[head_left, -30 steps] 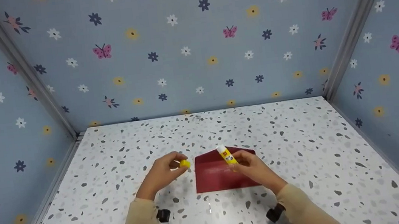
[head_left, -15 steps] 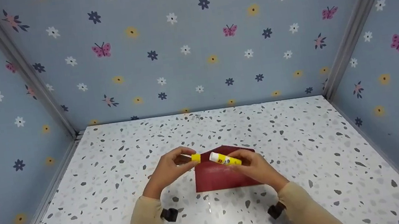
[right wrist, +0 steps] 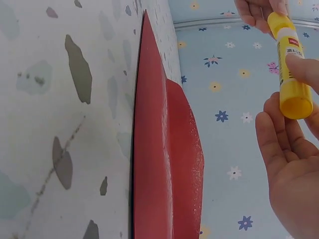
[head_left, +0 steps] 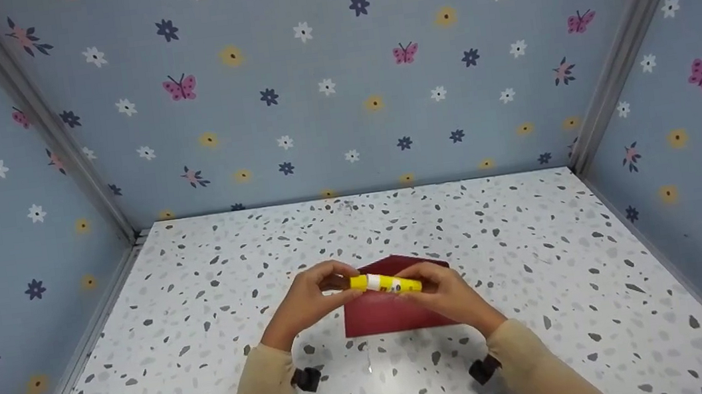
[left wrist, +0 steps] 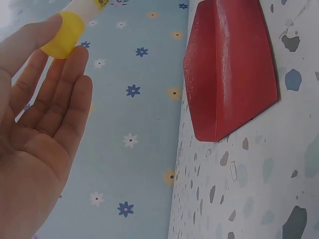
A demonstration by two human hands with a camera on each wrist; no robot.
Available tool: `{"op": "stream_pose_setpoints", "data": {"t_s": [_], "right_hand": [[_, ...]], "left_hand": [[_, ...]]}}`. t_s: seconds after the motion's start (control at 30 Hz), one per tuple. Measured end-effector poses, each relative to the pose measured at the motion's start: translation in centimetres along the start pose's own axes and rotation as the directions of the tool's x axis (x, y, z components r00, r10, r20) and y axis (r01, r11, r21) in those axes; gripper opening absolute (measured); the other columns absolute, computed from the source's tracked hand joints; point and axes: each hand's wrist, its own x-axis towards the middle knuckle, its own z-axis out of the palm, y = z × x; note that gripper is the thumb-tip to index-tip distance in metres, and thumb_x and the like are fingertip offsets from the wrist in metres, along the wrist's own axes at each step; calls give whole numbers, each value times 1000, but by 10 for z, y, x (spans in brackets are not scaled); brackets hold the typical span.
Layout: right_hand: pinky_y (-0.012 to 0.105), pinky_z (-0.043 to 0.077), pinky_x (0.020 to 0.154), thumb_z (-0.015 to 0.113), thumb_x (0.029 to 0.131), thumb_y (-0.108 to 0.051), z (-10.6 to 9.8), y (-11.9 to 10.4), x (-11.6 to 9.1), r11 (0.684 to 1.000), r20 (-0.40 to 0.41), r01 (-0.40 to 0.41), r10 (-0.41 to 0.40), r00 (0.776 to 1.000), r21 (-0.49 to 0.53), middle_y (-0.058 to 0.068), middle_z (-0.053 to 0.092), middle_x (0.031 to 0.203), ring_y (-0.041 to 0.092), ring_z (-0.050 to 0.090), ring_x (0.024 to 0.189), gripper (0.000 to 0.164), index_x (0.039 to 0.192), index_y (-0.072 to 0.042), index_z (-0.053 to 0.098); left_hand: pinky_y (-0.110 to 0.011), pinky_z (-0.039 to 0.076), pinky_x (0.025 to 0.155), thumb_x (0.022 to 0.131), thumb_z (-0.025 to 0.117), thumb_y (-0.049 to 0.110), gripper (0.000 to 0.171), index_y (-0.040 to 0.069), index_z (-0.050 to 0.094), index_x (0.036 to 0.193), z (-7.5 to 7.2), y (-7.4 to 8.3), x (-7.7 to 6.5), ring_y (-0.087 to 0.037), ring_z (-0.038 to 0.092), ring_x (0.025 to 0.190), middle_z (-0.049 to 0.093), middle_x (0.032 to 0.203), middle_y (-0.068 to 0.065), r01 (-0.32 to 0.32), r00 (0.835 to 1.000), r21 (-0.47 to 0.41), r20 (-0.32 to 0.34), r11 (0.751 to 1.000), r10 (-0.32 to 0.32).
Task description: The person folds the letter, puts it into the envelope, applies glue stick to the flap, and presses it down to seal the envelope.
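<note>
My left hand (head_left: pixel 311 299) pinches the yellow cap (left wrist: pixel 66 36) between thumb and fingertips. The right hand (head_left: pixel 441 293) grips the yellow glue stick (right wrist: pixel 292 74) by its barrel, thumb on the label. Cap and stick meet end to end, lying nearly level in the head view, with a white band between them. Below them on the table is a red envelope (head_left: pixel 379 317), its flap (left wrist: pixel 201 74) opened away from me. In the left wrist view a whitish, shiny streak runs along the flap's fold, and the flap's surface glistens.
The speckled white table (head_left: pixel 211 254) reaches back to a blue flowered wall (head_left: pixel 341 118). Side panels (head_left: pixel 685 136) with metal corner posts stand left and right. A black wrist strap piece (head_left: pixel 481 370) sits under each sleeve.
The left hand has moved right with the cap, and the glue stick has turned from slanting upward to nearly level. The cap now meets the stick's white end. The envelope has stayed put.
</note>
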Motion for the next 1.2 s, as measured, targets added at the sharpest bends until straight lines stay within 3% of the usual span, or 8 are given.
{"op": "stream_pose_setpoints", "data": {"t_s": [0.33,0.63,0.73,0.97,1.2], "right_hand": [[42,55,89,75,92,-15,-2,-1,1,1000,12,4,-4,1000,5,-1,66,116,21,65,98,27,119,-16,69],[37,56,88,74,92,-13,-3,-2,1,999,0,44,-44,999,-15,1,65,117,21,64,100,27,119,-13,69],[39,56,88,75,92,-14,-3,-2,1,998,1,59,-59,998,-26,0,65,117,21,63,101,27,119,-14,69],[42,55,90,75,92,-11,-2,-2,0,997,-9,64,-64,998,-50,-3,65,116,20,62,102,27,118,-16,70],[34,55,89,75,91,-11,-2,-1,-1,996,4,58,-58,998,-66,-6,65,114,19,62,100,28,117,-18,70]], "left_hand": [[-40,55,91,89,78,14,27,11,70,114,5,2,3,-20,67,99,67,112,-2,-29,1000,33,1,999,29],[-52,53,90,89,74,1,25,-3,69,114,6,38,-3,-31,67,97,69,110,-14,-32,999,7,25,999,32],[-55,53,89,89,74,1,25,-4,69,114,7,42,-5,-34,67,97,69,110,-15,-28,999,1,29,1000,28],[-55,53,87,88,75,1,25,-2,70,112,11,40,-4,-34,67,96,70,108,-14,-32,999,4,10,999,32],[-57,52,88,87,75,-2,24,-5,70,111,13,39,-4,-34,68,95,70,108,-17,-45,999,-27,18,999,46]]}}
